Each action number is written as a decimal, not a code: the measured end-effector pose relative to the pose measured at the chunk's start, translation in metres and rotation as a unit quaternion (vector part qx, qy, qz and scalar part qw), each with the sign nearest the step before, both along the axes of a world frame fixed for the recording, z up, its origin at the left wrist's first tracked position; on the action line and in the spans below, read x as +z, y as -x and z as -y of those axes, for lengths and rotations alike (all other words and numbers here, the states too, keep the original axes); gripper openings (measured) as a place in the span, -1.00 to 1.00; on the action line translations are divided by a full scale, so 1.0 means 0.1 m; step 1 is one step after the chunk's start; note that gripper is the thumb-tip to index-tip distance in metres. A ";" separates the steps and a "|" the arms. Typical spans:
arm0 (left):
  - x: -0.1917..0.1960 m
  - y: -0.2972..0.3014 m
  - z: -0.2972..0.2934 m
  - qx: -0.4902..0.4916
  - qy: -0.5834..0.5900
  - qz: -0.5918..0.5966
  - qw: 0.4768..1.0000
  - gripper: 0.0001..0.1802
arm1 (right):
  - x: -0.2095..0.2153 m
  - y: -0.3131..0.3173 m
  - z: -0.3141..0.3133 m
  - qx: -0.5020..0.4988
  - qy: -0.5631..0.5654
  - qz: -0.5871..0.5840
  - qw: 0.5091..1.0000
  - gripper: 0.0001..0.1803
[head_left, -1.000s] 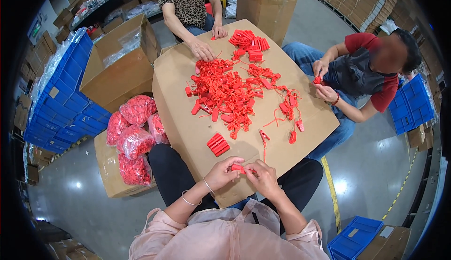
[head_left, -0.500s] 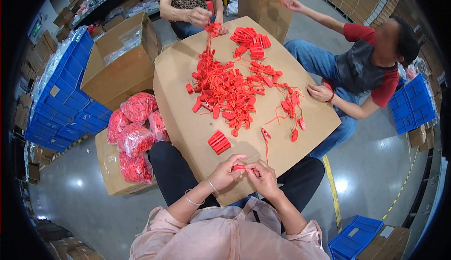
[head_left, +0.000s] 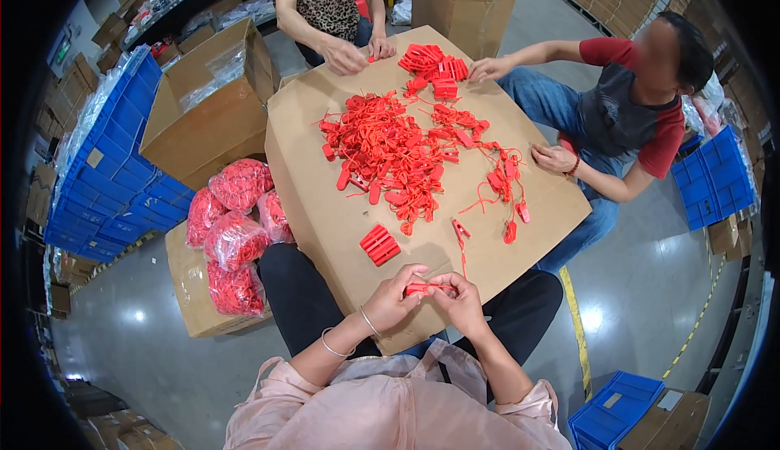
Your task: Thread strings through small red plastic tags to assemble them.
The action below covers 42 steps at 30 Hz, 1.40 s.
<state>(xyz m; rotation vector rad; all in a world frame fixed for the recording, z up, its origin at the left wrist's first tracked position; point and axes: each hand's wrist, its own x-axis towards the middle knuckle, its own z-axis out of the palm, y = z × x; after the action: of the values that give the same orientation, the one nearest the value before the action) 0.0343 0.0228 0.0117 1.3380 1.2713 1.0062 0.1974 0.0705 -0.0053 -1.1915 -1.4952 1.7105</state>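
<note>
Between my two hands, near the front edge of the cardboard-topped table, is a small red plastic clip (head_left: 422, 289). My left hand (head_left: 393, 299) pinches one end of it. At the other end, the fingers of my right hand (head_left: 460, 304) are closed on it; my fingertips hide part of the clip. Just beyond my right hand lies another red clip (head_left: 461, 229), with a thin red cord (head_left: 464, 261) running from it toward me. Ahead of my left hand sits a neat row of red clips (head_left: 379, 245). Farther back spreads a tangled heap of red corded pieces (head_left: 386, 145).
Stacked red pieces (head_left: 435, 64) lie at the table's far side. One co-worker (head_left: 325, 11) sits across, another (head_left: 626, 109) at the right, both with hands at the table. Left of it are bagged red pieces (head_left: 236, 239), an open carton (head_left: 207, 101) and blue crates (head_left: 106, 166).
My right fingers have shifted slightly on the clip. The co-worker on the right has lowered a raised hand to the stacked pieces. The person across has put the lifted tangle down.
</note>
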 end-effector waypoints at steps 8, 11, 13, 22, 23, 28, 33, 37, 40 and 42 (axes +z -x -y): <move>-0.03 0.00 -0.01 -0.005 -0.013 -0.032 0.999 -0.52 | 0.00 0.00 -0.06 0.029 0.034 -0.045 0.998 -0.88; -0.04 0.00 -0.02 -0.015 -0.002 -0.011 1.000 -0.55 | -0.05 -0.02 -0.08 0.032 0.043 -0.055 0.997 -0.89; -0.08 0.00 -0.01 -0.015 0.024 0.035 0.999 -0.57 | -0.03 -0.03 -0.08 0.037 0.048 -0.037 0.997 -0.89; -0.06 -0.02 -0.04 0.029 0.099 0.133 0.986 -0.66 | 0.06 0.01 0.00 -0.020 -0.104 0.049 0.993 -0.88; -0.06 -0.02 -0.04 0.033 0.094 0.112 0.989 -0.66 | 0.06 0.03 0.00 -0.019 -0.103 0.049 0.993 -0.88; -0.11 -0.03 -0.03 0.026 0.009 0.006 1.000 -0.66 | 0.03 0.03 -0.01 -0.020 -0.026 -0.002 0.999 -0.89; -0.12 -0.03 -0.03 0.028 0.005 -0.017 0.999 -0.67 | 0.10 0.02 -0.01 -0.004 -0.006 0.029 1.000 -0.91; -0.10 -0.03 -0.03 0.024 0.001 -0.025 0.999 -0.67 | 0.15 0.03 -0.02 -0.008 0.035 -0.008 0.999 -0.94; -0.08 -0.03 -0.03 0.020 -0.003 -0.023 1.000 -0.67 | 0.06 0.03 -0.04 -0.015 0.051 -0.071 0.996 -0.94; -0.08 -0.03 -0.03 0.017 -0.004 -0.023 1.000 -0.67 | 0.04 0.00 -0.05 -0.005 0.049 -0.064 0.997 -0.93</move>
<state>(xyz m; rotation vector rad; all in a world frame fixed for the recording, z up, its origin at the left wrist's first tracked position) 0.0369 0.0260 0.0038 1.3560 1.3301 1.0092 0.1976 0.0758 -0.0011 -1.1144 -1.3404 1.8359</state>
